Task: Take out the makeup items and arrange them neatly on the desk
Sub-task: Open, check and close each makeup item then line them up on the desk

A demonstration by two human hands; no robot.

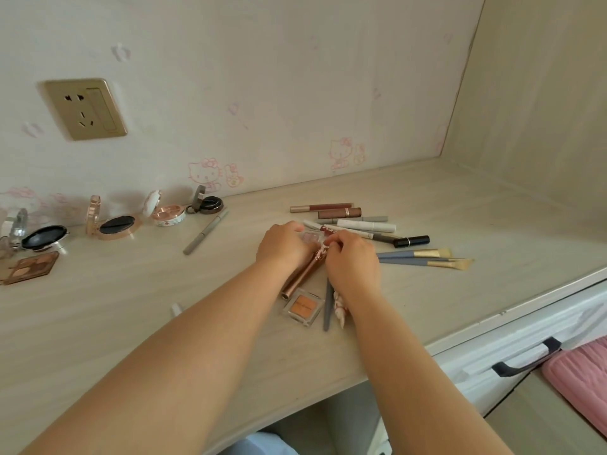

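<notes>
Head view: plenty of bare table [138, 323] front-left and along the right toward the corner; front edge runs diagonally past a drawer handle [525, 359] lower right. Wall behind carries a gold socket [86, 108].

Open containers lined up at back left: four round compacts, lids up, namely a black one [44, 237], a rose-gold one [115, 226], a white one [166, 213] with pinkish pans inside, and a small dark one [208, 203]. Brown palette [31, 267] at far left, shades showing. Lone grey pencil [206, 231] lying apart from everything.

Main pile mid-table: roughly seven tubes and pens [354, 221] fanned out behind the hands, two brushes [427, 257] with blue handles just right, an orange pan [303, 306] and a dark stick [327, 307] near the front.

Left hand [282, 246] curled over a small clear case [308, 237], fingers hidden, so grip hard to call. Right hand [353, 262] fingers bunched, pinching the top of a copper tube [300, 277] lying slanted between both wrists.
</notes>
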